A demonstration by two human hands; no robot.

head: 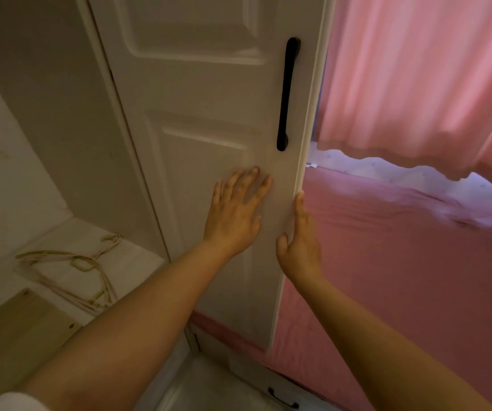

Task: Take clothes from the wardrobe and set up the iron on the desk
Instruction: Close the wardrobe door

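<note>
A white panelled wardrobe door (197, 120) stands swung open in front of me, with a long black handle (288, 93) near its right edge. My left hand (234, 213) lies flat on the door's lower panel, fingers spread. My right hand (299, 241) is at the door's free right edge, its thumb on the front face and its fingers along the edge. To the left the wardrobe interior (31, 129) is open. No clothes and no iron are in view.
A tangle of pale cord (84, 271) lies on the white shelf (138, 262) inside the wardrobe, with a light wood panel (16, 327) below it. A pink bed (402, 277) and pink curtain (416, 78) fill the right. A drawer with a black handle (283, 400) is low down.
</note>
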